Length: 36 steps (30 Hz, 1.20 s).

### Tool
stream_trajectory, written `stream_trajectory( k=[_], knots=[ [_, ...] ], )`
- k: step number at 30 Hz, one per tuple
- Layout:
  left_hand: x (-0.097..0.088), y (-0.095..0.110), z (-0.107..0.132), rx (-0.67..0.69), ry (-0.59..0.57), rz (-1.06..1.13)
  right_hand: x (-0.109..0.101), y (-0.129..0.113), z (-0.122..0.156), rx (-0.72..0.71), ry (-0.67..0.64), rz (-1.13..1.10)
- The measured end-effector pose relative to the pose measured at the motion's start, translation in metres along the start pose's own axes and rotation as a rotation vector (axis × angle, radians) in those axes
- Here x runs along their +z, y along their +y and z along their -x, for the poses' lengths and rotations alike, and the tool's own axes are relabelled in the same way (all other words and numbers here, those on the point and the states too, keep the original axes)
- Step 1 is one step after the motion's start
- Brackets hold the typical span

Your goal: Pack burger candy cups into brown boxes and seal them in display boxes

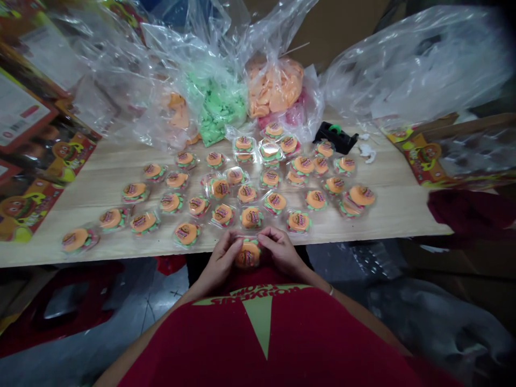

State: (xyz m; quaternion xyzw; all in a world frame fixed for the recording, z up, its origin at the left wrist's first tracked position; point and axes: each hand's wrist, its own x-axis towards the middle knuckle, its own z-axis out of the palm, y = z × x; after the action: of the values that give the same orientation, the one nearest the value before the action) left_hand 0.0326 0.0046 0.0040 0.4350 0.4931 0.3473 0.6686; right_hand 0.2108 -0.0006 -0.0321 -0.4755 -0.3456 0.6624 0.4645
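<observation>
Between my two hands, at the table's front edge, is a small toy burger in a clear plastic case [247, 255], with an orange bun and a printed label. My left hand [224, 257] grips its left side, thumb on top and fingers curled beneath. On the opposite side my right hand [281, 248] pinches the rim, its fingertips partly hidden. Just beyond the hands lie more cased burgers, among them one [251, 217] straight ahead, another [299, 221] to the right and a third [187, 234] to the left.
Several cased burgers cover the wooden table [403, 209]. At the back stand clear bags of green pieces [220, 105] and orange pieces [274, 88], beside a black tape dispenser [336, 138]. Printed display boxes stand left [68, 156] and right [423, 156]. A red stool [72, 306] is below left.
</observation>
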Motion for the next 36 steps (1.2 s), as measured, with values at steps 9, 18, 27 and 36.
stream_trajectory(
  k=[9, 18, 27, 36],
  knots=[
    [-0.002, 0.018, -0.011, 0.133, -0.175, -0.216, 0.001, -0.039, -0.017, -0.186, -0.373, 0.380],
    [-0.016, -0.004, 0.002, -0.051, 0.058, 0.192, -0.005, -0.005, -0.007, -0.137, -0.139, 0.125],
    [-0.020, 0.004, 0.015, 0.144, 0.136, -0.250, -0.015, -0.017, 0.009, -0.148, -0.222, 0.246],
    [-0.022, -0.005, 0.017, 0.241, 0.048, -0.302, -0.014, -0.007, 0.011, -0.128, -0.176, 0.216]
  ],
)
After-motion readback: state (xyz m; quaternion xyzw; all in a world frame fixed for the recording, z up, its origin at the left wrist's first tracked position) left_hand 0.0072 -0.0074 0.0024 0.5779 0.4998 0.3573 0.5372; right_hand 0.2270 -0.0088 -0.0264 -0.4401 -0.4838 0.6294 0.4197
